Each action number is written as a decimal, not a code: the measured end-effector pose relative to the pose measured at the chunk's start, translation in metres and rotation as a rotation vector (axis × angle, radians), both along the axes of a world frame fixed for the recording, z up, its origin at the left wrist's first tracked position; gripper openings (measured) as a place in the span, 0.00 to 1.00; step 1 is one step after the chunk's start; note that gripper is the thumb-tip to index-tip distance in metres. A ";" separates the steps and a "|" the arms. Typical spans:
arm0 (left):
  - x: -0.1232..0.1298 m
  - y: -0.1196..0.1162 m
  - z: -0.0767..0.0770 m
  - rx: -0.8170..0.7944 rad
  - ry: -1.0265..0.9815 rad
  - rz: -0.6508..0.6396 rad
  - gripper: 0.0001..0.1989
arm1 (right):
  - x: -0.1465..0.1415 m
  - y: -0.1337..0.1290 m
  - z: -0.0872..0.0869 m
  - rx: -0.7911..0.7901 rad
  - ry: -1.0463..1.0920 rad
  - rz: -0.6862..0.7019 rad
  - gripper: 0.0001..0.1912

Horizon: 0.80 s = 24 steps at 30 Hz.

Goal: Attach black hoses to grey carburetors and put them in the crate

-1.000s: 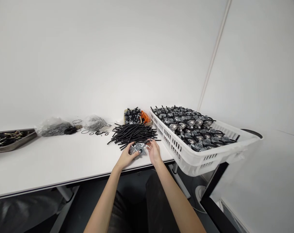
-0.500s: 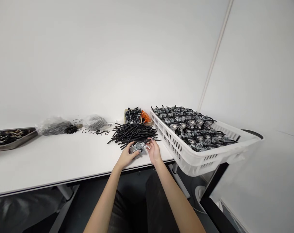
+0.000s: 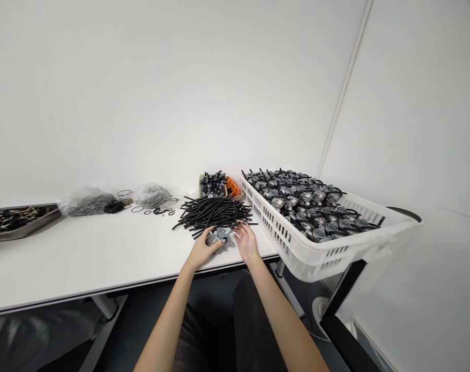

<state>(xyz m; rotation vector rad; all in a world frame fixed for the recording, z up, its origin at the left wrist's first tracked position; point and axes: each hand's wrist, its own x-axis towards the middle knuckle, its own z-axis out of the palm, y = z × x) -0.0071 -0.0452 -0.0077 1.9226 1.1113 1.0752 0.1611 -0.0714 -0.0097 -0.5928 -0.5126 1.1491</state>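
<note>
A grey metal carburetor [image 3: 220, 237] sits on the white table [image 3: 103, 253], just in front of a heap of black rubber hoses [image 3: 215, 213]. The left hand [image 3: 201, 250] is curled over its near side, fingers clenched around the body. The right hand [image 3: 246, 242] is at its far side with the fingers loosely bent; their tips come close to the metal, though from this height it is hard to tell whether they touch it. The carburetor looks dense, heavy for its size and stiff, with small fittings sticking out, so the solid body seems the best place to hold it. To the right, a white plastic basket [image 3: 282, 243] holds many similar carburetors [image 3: 304, 199], and a small pile of parts [image 3: 211, 184] lies beyond the hoses.
</note>
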 end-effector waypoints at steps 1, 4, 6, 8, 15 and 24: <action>0.000 0.000 0.000 -0.001 -0.003 0.003 0.35 | 0.000 0.000 0.000 0.001 -0.001 0.001 0.12; -0.001 -0.001 0.002 -0.016 -0.022 0.010 0.35 | 0.000 0.000 0.001 0.004 -0.020 0.006 0.12; -0.001 -0.002 0.003 -0.026 -0.032 0.023 0.36 | 0.000 -0.001 0.001 0.008 -0.032 0.017 0.12; 0.000 -0.003 0.004 -0.031 -0.032 0.047 0.36 | 0.000 -0.001 0.000 0.018 -0.047 0.032 0.12; 0.000 0.001 0.001 0.014 0.005 0.138 0.33 | -0.002 -0.003 0.000 0.098 -0.196 0.102 0.13; -0.003 0.003 -0.002 -0.002 -0.071 0.100 0.31 | -0.004 -0.005 0.000 0.174 -0.276 0.241 0.17</action>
